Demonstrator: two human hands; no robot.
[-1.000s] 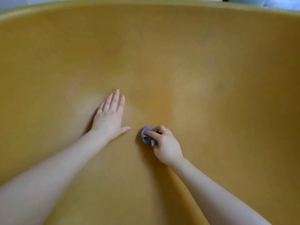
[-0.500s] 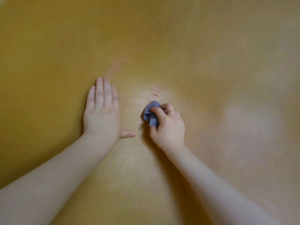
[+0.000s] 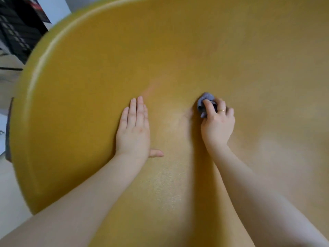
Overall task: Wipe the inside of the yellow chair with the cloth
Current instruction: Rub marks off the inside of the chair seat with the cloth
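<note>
Rightward has slid the cloth (image 3: 206,102), right hand (image 3: 218,125) gripping; left hand (image 3: 133,132) flat beside

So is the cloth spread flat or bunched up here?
Bunched up: the cloth is a small wad gripped in the right hand, only part showing past the fingertips.

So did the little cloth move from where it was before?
Yes. The cloth in the right hand slid a bit to the right, away from the faint pink streak on the yellow chair and from the flat left hand.
</note>
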